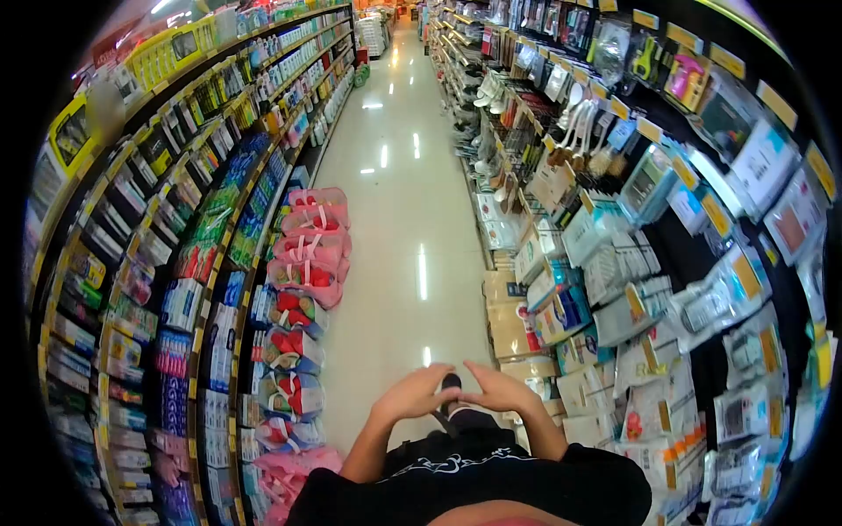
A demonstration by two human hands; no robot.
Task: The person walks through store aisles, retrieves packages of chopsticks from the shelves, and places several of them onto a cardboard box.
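Nearest, below the black shirt (474, 482), the left hand (414, 394) and right hand (498, 391) meet loosely in front of the body — fingers stretched out, thumbs close together, whether quite touching I cannot tell — with no object visible in either. A dark shoe (452, 383) shows between them. No handling of goods appears under way: nothing seems taken up, and the wares nearest the hands, brown packages (513, 326) at the foot of the right-hand display, sit apart from the fingers. Across the aisle floor (386, 254), clear bags with red contents (294, 351) stand along the left shelving, with pink bags (307, 273) just beyond. Further up on the right hang ladles (574, 118) — untouched, out of reach — and far off, the aisle runs on between stocked shelves toward a white stack (373, 37).
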